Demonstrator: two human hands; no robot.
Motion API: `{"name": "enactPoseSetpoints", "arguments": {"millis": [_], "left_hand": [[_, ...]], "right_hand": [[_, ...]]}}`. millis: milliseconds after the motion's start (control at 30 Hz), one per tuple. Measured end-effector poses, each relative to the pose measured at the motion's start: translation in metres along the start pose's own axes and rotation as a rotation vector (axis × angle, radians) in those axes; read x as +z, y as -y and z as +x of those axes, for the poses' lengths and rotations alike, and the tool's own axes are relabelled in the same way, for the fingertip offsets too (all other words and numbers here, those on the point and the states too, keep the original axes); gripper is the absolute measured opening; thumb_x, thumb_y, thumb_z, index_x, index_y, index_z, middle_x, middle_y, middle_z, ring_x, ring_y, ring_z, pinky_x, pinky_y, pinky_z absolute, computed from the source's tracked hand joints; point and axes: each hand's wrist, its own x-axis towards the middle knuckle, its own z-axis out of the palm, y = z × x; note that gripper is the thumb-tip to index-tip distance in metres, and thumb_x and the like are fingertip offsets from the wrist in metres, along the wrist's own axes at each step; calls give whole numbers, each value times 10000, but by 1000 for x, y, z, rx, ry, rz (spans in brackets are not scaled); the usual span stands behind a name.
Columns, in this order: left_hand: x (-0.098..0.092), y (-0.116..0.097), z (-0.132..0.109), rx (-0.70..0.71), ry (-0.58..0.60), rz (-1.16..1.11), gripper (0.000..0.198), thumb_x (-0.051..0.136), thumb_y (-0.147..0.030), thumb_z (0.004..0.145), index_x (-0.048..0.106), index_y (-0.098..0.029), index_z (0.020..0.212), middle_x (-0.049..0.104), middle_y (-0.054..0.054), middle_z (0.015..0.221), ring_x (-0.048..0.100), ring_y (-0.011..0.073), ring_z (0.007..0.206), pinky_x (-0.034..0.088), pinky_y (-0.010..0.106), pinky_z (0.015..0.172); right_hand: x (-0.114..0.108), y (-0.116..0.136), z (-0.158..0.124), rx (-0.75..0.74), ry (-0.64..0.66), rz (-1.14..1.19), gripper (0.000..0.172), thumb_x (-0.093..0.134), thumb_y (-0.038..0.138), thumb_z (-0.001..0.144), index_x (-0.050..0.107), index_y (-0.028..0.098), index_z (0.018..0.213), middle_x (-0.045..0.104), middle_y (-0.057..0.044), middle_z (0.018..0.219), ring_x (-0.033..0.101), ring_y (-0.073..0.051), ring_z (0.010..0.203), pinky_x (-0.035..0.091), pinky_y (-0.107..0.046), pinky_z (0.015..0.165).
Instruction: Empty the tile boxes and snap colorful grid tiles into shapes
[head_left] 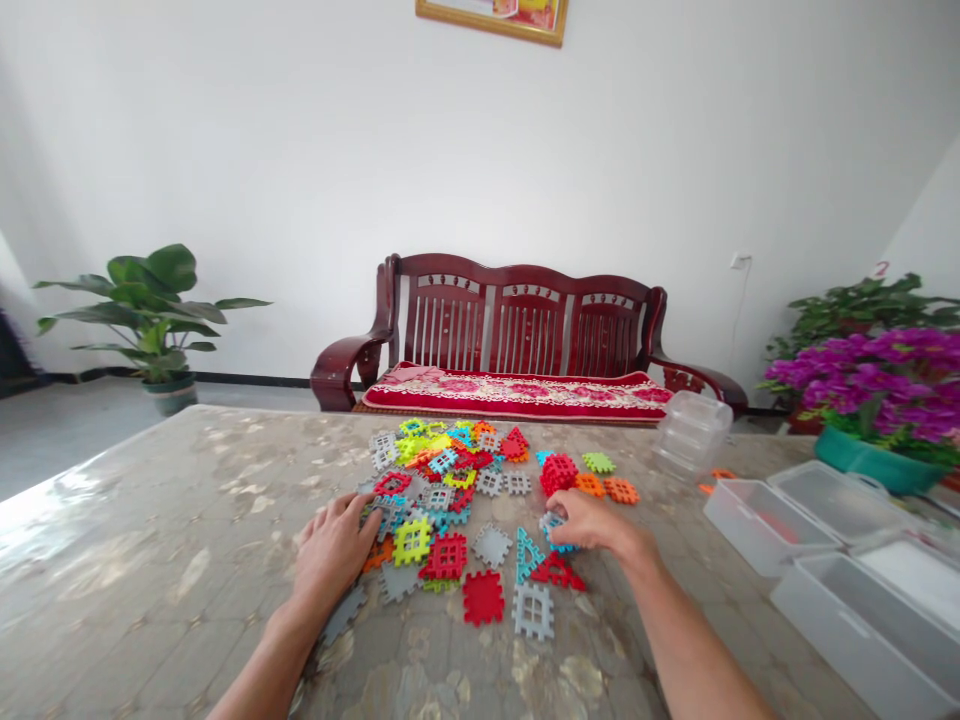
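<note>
My left hand [335,537] lies low on the table at the left edge of a pile of plastic interlocking tiles, fingers stretched out, a grey tile [345,612] beside its wrist. My right hand [590,521] curls its thumb and fingers around a blue interlocking tile [556,533] on the right side of the pile; the fingers partly cover it. Just beyond it is a red block built of tiles [559,473]. Nearer to me are a blue triangular tile [528,555], a red triangular tile [559,572], a solid red tile [484,598] and a grey window tile [533,612].
Open clear plastic boxes [862,630] stand at the right, with a clear stacked container [694,435] farther back. Purple flowers in a green pot [870,462] are at the right edge. Behind the patterned table [187,600] stands a dark wooden bench [525,310].
</note>
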Motion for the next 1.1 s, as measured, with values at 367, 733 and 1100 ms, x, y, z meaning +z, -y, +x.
{"name": "enactPoseSetpoints", "arguments": {"millis": [367, 733, 1100], "left_hand": [[0, 1, -1, 11, 1, -3, 473, 333, -443, 951, 623, -260, 1278, 584, 91, 1376, 551, 313, 1241, 383, 465, 1072], [-2, -1, -1, 6, 12, -4, 469, 332, -438, 953, 617, -255, 1277, 579, 92, 1378, 540, 305, 1242, 378, 453, 1070], [0, 1, -2, 15, -33, -31, 450, 360, -442, 938, 646, -273, 1241, 606, 92, 1346, 564, 303, 1207, 394, 455, 1048]], "right_hand": [[11, 13, 10, -146, -46, 174, 489, 690, 174, 629, 697, 175, 1118, 721, -71, 1075, 657, -219, 975, 501, -296, 842], [-9, -12, -1, -92, -16, -227, 555, 620, 61, 606, 695, 226, 1131, 694, -66, 1183, 621, -234, 1113, 438, -288, 937], [-1, -9, 0, -117, -100, -306, 477, 508, -57, 647, 699, 224, 983, 700, -64, 1095, 620, -217, 1065, 409, -272, 863]]}}
